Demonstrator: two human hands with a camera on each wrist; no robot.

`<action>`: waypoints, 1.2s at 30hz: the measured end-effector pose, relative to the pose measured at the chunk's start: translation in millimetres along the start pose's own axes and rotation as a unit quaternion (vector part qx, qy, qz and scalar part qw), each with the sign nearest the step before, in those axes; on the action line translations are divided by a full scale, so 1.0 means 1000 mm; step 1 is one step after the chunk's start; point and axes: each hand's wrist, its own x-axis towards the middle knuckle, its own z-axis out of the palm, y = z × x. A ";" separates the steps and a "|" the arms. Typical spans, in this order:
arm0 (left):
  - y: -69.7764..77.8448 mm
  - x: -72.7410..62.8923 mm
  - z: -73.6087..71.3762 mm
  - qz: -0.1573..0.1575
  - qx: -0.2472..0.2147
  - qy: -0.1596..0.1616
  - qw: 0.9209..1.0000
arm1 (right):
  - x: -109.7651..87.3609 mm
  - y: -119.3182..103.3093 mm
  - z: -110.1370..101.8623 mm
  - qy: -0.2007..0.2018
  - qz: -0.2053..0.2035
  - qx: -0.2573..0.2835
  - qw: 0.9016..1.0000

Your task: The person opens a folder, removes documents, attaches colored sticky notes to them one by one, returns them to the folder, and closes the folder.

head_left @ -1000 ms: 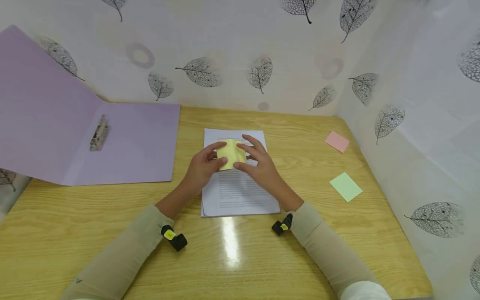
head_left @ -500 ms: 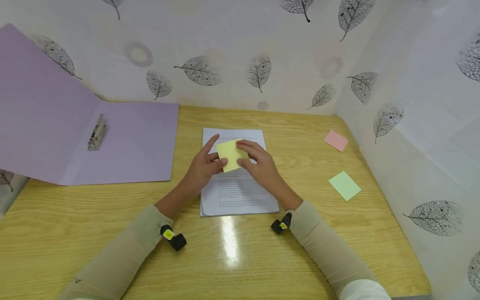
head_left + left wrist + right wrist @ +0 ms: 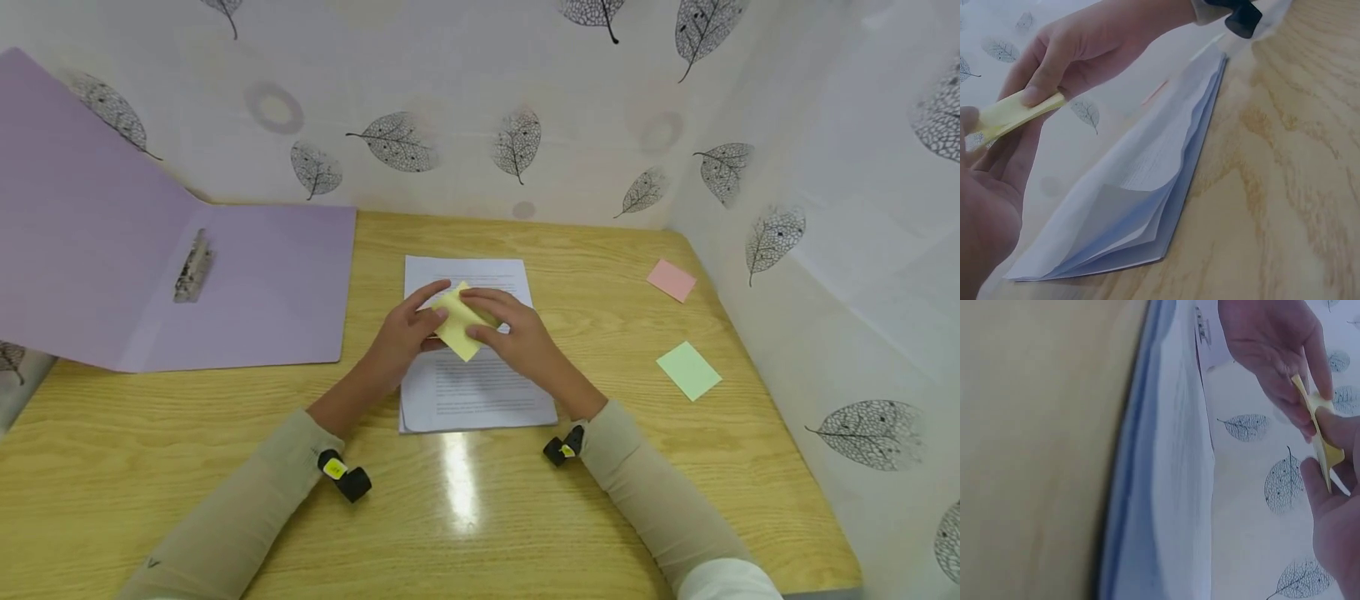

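Both hands hold a yellow sticky note (image 3: 461,329) over the printed paper stack (image 3: 480,392). My left hand (image 3: 402,337) pinches its left side, thumb on top and fingers underneath. On the other side my right hand (image 3: 521,333) grips it between thumb and fingers. The note is turned cornerwise, one corner pointing toward me. In the left wrist view the yellow note (image 3: 1016,115) looks bent into layers, raised above the sheets. From the right wrist, the note (image 3: 1317,434) shows edge-on between the fingers of both hands.
An open purple folder (image 3: 277,292) with a metal clip (image 3: 195,267) stands at the left. A pink note (image 3: 672,281) and a green note (image 3: 689,371) lie on the wooden table (image 3: 615,500) at the right. Leaf-patterned walls (image 3: 450,83) border the back and right.
The yellow note has been turned between the hands, from lying roughly square to cornerwise. The left index finger, raised half a second ago, has come back down to it. Papers and folder stay put.
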 end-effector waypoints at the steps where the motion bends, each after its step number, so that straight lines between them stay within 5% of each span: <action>1: 0.001 -0.001 -0.001 0.000 -0.004 -0.003 1.000 | 0.000 0.001 -0.002 -0.006 0.002 0.008 1.000; 8: 0.004 -0.002 -0.004 0.000 -0.016 -0.020 1.000 | -0.003 0.001 -0.009 -0.038 0.014 0.055 0.998; 12: 0.002 0.000 -0.005 -0.005 -0.004 -0.025 1.000 | -0.003 0.003 -0.010 -0.061 -0.025 0.062 0.996; 15: 0.001 0.001 -0.004 -0.006 -0.005 -0.023 1.000 | -0.002 0.004 -0.011 -0.076 -0.061 0.047 0.994; 19: -0.002 0.001 -0.003 -0.007 -0.002 -0.008 1.000 | -0.001 0.002 -0.011 -0.080 -0.056 -0.009 0.995; 23: -0.005 0.001 -0.001 0.004 0.015 0.016 1.000 | 0.000 -0.007 -0.006 -0.068 -0.046 -0.097 0.992; 27: -0.007 0.000 0.002 0.024 0.021 0.024 0.999 | 0.001 -0.014 0.001 -0.032 -0.082 -0.163 0.983; 36: -0.007 0.001 0.001 0.009 0.029 0.060 0.998 | 0.002 -0.014 0.003 0.023 -0.151 -0.142 0.978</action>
